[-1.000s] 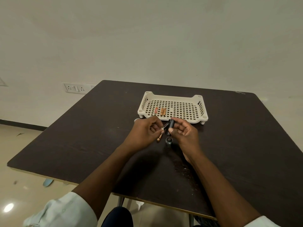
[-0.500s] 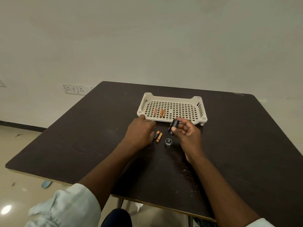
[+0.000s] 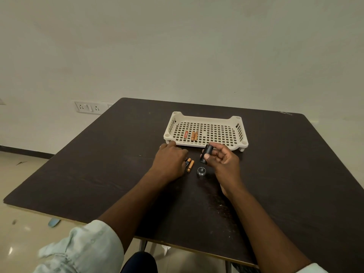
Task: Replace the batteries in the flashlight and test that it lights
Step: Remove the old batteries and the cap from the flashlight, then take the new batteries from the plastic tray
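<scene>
My right hand (image 3: 224, 164) grips the short black flashlight body (image 3: 206, 154) between thumb and fingers, tilted just above the table in front of the tray. The flashlight's round end cap (image 3: 201, 171) lies on the table below it. Two orange and black batteries (image 3: 190, 165) lie side by side left of the cap. My left hand (image 3: 170, 161) rests palm down on the table, fingertips against the nearer battery, not closed around it. Three more orange batteries (image 3: 191, 135) lie in the white tray.
The white perforated tray (image 3: 239, 134) stands on short legs at the back middle of the dark table (image 3: 285, 174). A wall socket (image 3: 89, 108) sits beyond the table's left corner. The table's near edge runs across the bottom.
My left hand has come down from beside the flashlight body to the table, and a battery it held now lies there. My right hand keeps holding the body.
</scene>
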